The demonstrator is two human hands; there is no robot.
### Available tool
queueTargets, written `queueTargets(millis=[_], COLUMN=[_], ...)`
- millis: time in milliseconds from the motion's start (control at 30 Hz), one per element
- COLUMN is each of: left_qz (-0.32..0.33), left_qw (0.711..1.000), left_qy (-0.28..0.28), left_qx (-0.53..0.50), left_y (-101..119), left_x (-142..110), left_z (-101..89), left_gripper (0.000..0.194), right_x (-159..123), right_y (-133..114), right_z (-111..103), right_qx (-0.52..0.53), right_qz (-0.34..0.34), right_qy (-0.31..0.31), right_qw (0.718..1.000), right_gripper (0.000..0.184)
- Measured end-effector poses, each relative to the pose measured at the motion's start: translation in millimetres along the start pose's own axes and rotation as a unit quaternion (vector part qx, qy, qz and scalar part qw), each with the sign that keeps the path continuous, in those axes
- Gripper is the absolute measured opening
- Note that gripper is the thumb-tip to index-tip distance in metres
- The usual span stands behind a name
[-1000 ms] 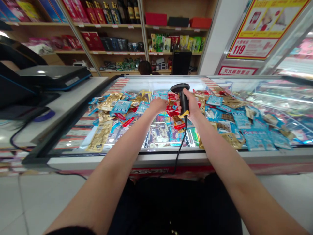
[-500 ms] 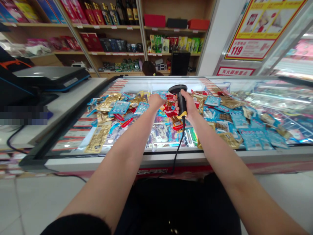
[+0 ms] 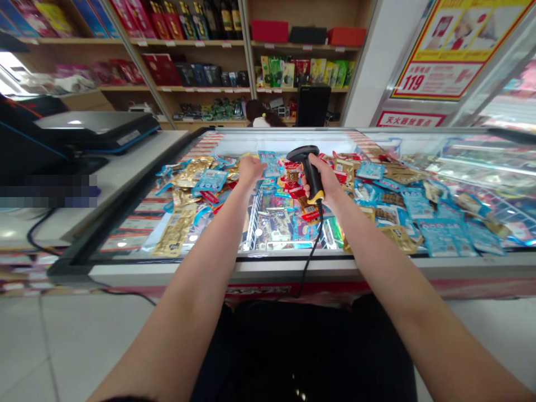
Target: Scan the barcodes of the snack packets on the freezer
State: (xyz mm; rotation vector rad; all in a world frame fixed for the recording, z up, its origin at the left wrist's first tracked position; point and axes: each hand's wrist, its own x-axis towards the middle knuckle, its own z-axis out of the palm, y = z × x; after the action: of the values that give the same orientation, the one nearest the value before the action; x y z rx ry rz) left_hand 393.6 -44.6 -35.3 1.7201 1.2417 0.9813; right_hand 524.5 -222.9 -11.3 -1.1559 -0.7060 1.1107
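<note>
Shifted left: left hand point(image 3: 250, 169), pinching blue packet point(image 3: 269, 162). Right hand point(image 3: 327, 180), closed round scanner point(image 3: 315, 180). Freezer point(image 3: 268, 267), packets point(image 3: 211, 180) atop; shelves point(image 3: 184, 42) behind.

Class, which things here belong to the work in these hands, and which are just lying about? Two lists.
In use:
black scanner, gripped by the right hand
its cord
blue packet, at the left hand

Seemingly just lying about:
scale-like device
black box
dark bottles
</note>
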Motion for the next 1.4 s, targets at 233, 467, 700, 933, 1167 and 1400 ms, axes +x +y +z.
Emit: queueTargets(millis=[233, 467, 700, 933, 1167, 1400], left_qz=[-0.047, -0.042, -0.046, -0.044, -0.038, -0.04], left_qw=[0.996, 0.996, 0.997, 0.997, 0.998, 0.998], left_qy=[0.009, -0.004, -0.014, -0.012, -0.006, -0.005], left_qx=[-0.079, -0.074, -0.066, -0.056, -0.059, -0.056], left_y=[8, 6, 7, 8, 7, 6], left_x=[-17, -15, -16, -18, -17, -16], left_z=[-18.1, -21.5, -22.3, -22.5, -23.3, -22.7], left_gripper=[0.021, 0.025, 0.023, 0.023, 0.023, 0.023], right_x=[-6, -16, -20, -19, -17, -15], right_y=[0, -4, -6, -5, -3, -3], right_z=[4, 9, 11, 10, 9, 8], right_qx=[-0.028, -0.061, -0.073, -0.075, -0.067, -0.073], right_qz=[0.023, 0.029, 0.027, 0.029, 0.03, 0.036], right_qy=[-0.045, -0.068, -0.061, -0.069, -0.075, -0.088], right_qw=[0.998, 0.995, 0.995, 0.994, 0.994, 0.993], right_gripper=[0.05, 0.051, 0.05, 0.051, 0.048, 0.045])
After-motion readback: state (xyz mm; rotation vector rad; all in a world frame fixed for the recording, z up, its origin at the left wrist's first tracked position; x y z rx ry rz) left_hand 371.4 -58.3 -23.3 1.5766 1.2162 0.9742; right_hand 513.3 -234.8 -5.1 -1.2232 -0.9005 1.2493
